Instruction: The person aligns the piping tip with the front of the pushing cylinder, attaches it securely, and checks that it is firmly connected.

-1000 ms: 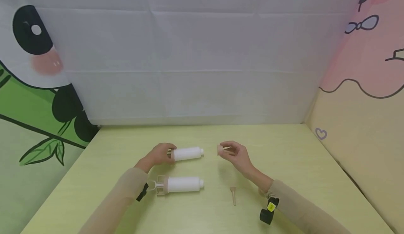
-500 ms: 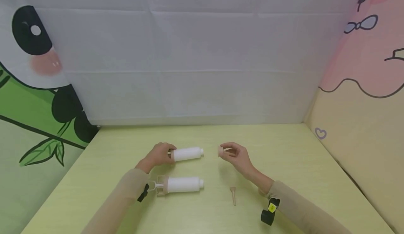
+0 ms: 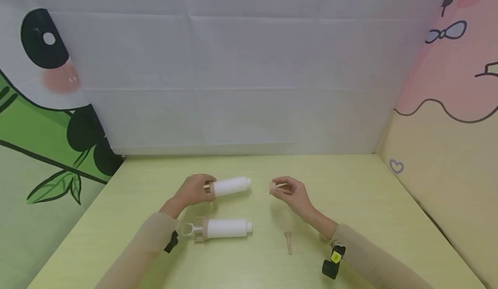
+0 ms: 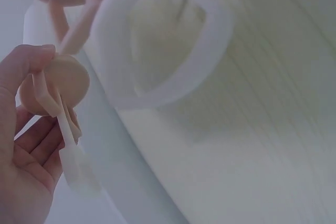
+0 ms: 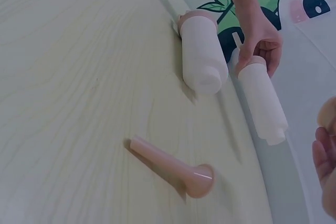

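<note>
My left hand (image 3: 196,189) grips the beige collar of a white pump-like cylinder (image 3: 230,186), whose narrow tip points right and slightly up. In the left wrist view, thumb and fingers wrap the beige collar (image 4: 73,80), with a pale handle trailing from it. My right hand (image 3: 293,194) pinches a small beige nozzle-like piece (image 3: 272,188) by its wide end, facing the tip across a gap. A second white cylinder (image 3: 227,228) with a looped pull handle (image 3: 189,229) lies nearer on the table. A pinkish-beige funnel-shaped nozzle (image 5: 176,169) lies to its right.
The pale yellow table (image 3: 350,185) meets a white cloth backdrop (image 3: 249,85) at its far edge. Printed cartoon sheets rise on both sides. A black wrist camera (image 3: 331,263) hangs below the right sleeve (image 3: 369,254).
The cylinder in my left hand has tipped up at its narrow end, with the hand shifting slightly. My right hand stays nearly in place, its beige piece a touch farther right.
</note>
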The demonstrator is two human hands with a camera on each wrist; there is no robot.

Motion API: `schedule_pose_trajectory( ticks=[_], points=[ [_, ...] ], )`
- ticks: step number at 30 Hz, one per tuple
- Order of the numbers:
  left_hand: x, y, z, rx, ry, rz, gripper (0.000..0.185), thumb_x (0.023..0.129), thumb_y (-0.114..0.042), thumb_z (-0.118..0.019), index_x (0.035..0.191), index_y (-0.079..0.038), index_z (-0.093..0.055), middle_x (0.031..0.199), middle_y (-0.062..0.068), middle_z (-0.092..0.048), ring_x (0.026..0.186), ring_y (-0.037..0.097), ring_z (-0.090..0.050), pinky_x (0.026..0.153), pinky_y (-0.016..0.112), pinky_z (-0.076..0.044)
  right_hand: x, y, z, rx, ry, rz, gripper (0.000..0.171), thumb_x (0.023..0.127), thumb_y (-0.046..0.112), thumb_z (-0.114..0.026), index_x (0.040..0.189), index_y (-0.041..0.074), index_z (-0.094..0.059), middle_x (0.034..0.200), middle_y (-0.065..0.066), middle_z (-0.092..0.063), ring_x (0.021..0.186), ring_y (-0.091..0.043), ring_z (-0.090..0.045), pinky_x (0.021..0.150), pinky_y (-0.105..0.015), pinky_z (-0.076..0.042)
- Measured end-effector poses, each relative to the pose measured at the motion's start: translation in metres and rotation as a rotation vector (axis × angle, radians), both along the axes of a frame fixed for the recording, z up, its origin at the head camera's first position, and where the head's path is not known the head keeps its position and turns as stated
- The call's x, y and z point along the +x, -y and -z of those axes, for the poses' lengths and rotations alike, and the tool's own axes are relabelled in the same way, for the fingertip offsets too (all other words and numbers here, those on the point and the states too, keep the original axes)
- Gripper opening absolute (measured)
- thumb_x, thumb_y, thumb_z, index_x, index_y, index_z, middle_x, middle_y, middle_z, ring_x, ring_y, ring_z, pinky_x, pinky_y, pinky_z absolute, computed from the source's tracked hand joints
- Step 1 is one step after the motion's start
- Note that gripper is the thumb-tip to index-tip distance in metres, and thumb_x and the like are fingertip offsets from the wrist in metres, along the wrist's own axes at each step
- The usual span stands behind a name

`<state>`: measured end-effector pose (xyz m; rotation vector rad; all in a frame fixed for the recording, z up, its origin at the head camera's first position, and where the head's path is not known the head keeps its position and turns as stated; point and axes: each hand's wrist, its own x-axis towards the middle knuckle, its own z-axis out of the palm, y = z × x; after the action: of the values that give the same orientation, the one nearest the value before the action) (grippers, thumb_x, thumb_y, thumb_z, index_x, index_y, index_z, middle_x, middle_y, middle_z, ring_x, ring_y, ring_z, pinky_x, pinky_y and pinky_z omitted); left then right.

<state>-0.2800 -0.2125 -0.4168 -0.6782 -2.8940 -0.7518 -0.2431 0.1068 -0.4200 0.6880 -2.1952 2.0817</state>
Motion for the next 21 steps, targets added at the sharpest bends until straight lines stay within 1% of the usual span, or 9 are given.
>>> schedule_pose_trajectory(
  ticks=[3,6,12,15,17,21],
  points=[
    [0.004,-0.001,-0.004,0.063,0.023,0.011,0.044,0.069,-0.013,-0.074,0.109,0.0,-0.061,0.106,0.012,-0.062,0.09,0.023,-0.064,0.073,0.027,-0.053,-0.004,-0.001,0.005,0.0,-0.011,-0.004,0.028,0.082,-0.002,-0.063,0.108,-0.008,-0.057,0.106,-0.026,-0.055,0.085,-0.006,-0.062,0.076,-0.026,-0.051],
    [0.008,-0.004,-0.009,0.114,0.053,0.018,0.046,0.07,-0.012,-0.075,0.111,-0.001,-0.06,0.108,0.012,-0.061,0.094,0.025,-0.063,0.073,0.025,-0.053,-0.006,-0.003,0.006,0.002,-0.03,-0.007,0.029,0.082,0.002,-0.065,0.108,-0.008,-0.057,0.106,-0.026,-0.056,0.086,-0.008,-0.063,0.077,-0.027,-0.051],
    [0.015,-0.009,-0.018,0.159,0.066,0.049,0.044,0.071,-0.011,-0.075,0.112,-0.003,-0.059,0.109,0.01,-0.059,0.101,0.027,-0.06,0.076,0.022,-0.051,-0.009,-0.004,0.003,0.001,-0.05,0.0,0.03,0.081,0.005,-0.067,0.107,-0.006,-0.058,0.104,-0.022,-0.057,0.085,-0.009,-0.064,0.076,-0.028,-0.052],
    [0.02,-0.013,-0.023,0.183,0.072,0.083,0.044,0.072,-0.01,-0.074,0.112,-0.003,-0.058,0.111,0.01,-0.058,0.102,0.027,-0.059,0.077,0.021,-0.051,-0.01,-0.005,0.002,0.014,-0.052,0.006,0.03,0.08,0.005,-0.067,0.107,-0.006,-0.058,0.103,-0.019,-0.058,0.085,-0.009,-0.063,0.075,-0.028,-0.052],
    [0.024,-0.016,-0.027,0.204,0.077,0.109,0.045,0.072,-0.009,-0.074,0.113,-0.002,-0.058,0.111,0.011,-0.057,0.102,0.028,-0.059,0.077,0.021,-0.051,-0.01,-0.006,0.002,0.022,-0.049,0.009,0.03,0.081,0.005,-0.067,0.107,-0.006,-0.058,0.104,-0.02,-0.058,0.085,-0.009,-0.063,0.075,-0.028,-0.052],
    [0.03,-0.022,-0.031,0.215,0.07,0.148,0.044,0.072,-0.008,-0.074,0.112,-0.002,-0.057,0.112,0.01,-0.057,0.1,0.028,-0.059,0.076,0.019,-0.051,-0.011,-0.008,0.002,0.033,-0.039,0.011,0.03,0.081,0.005,-0.067,0.107,-0.006,-0.059,0.105,-0.022,-0.057,0.085,-0.008,-0.063,0.075,-0.027,-0.052]
  ],
)
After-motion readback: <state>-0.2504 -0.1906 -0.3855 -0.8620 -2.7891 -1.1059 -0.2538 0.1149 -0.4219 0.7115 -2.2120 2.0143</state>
